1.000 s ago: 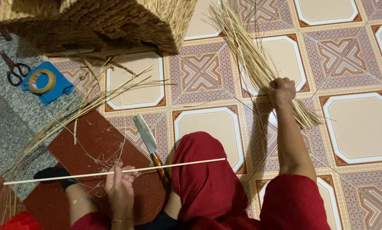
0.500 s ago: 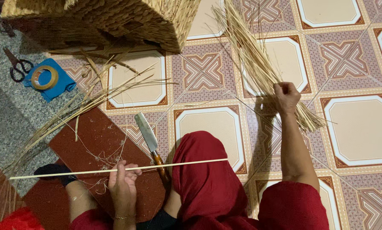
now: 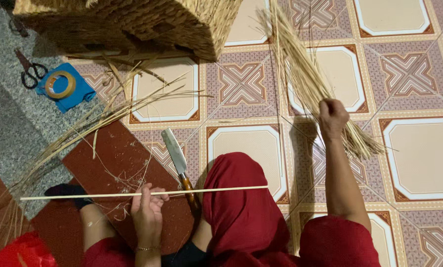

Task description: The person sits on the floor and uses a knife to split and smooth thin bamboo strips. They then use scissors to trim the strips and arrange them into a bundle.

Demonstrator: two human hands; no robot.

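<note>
Left hand (image 3: 147,207): closed around a long, thin pale stick (image 3: 142,193), fingers curled over it near its middle; the stick lies almost level across the lower part of the view, one end past a dark-socked foot (image 3: 68,192), the other end over the red-clad knee (image 3: 241,198).
Right hand (image 3: 332,117): fisted on a bundle of pale straw stalks (image 3: 305,74), gripping it partway along; the stalks fan up toward the far edge of the floor and splay out below the fist.
Cleaver (image 3: 179,165): flat on the tiled floor (image 3: 419,158) just beyond the stick, blade pointing away from the person, wooden handle toward the knee, partly under the stick.
Red-brown board (image 3: 117,163): lies on the floor under the left hand, strewn with fine straw shavings.
Loose straw (image 3: 98,116): long strands sweep from the board's far side toward the floor's left edge.
Woven basket (image 3: 132,22): large, at the far left of the floor, well apart from both hands.
Tape roll (image 3: 60,84): sits on a blue cloth (image 3: 78,94) near the left edge, on the grey speckled strip.
Scissors (image 3: 29,69): dark-handled, just beside the blue cloth, toward the left edge.
</note>
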